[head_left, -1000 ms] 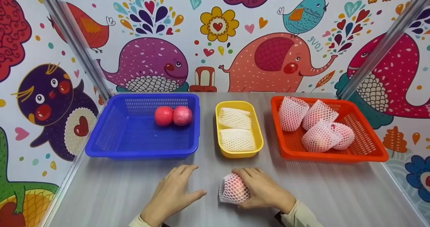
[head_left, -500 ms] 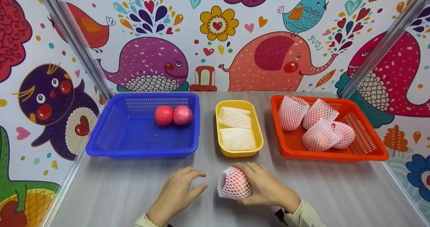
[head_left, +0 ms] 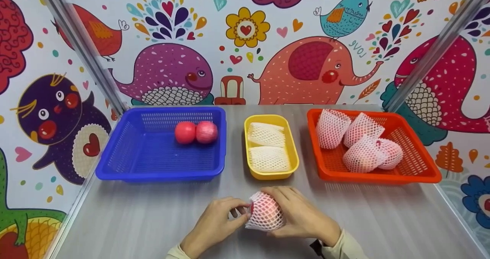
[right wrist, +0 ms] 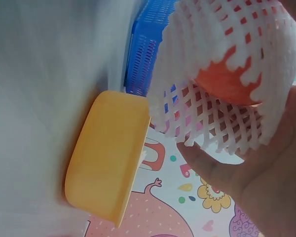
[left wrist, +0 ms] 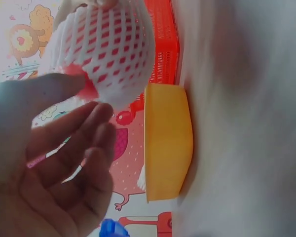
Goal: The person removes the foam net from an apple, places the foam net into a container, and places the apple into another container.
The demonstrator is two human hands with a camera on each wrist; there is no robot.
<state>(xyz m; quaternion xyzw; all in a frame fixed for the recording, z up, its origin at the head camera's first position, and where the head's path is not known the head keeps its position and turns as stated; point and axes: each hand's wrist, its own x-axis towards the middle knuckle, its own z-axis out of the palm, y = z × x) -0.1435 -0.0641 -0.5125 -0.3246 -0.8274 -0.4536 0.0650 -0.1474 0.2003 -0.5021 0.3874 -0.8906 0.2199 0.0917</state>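
In the head view my right hand (head_left: 300, 213) grips a red apple (right wrist: 229, 81) inside a white foam net sleeve (head_left: 266, 213), above the table's front middle. Its thumb and fingers wrap the sleeve's right side. Red fruit shows through the mesh and at the sleeve's open left end. My left hand (head_left: 220, 220) reaches in from the left, with its thumb and index finger pinching at the rim of that opening. In the left wrist view the left thumb overlaps a bare red patch of the fruit, and the other fingers are bent below it.
Behind the hands stands a yellow tray (head_left: 248, 155) with two white foam nets (head_left: 269, 158). A blue basket (head_left: 160, 174) with two bare red apples (head_left: 196, 132) is at left. The red-orange basket (head_left: 379, 177) at right holds several netted fruits (head_left: 361, 155).
My left hand has moved right, from apart to the sleeve's left rim, and its thumb and fingers have drawn together. My right hand keeps its grip, with the sleeve slightly turned.
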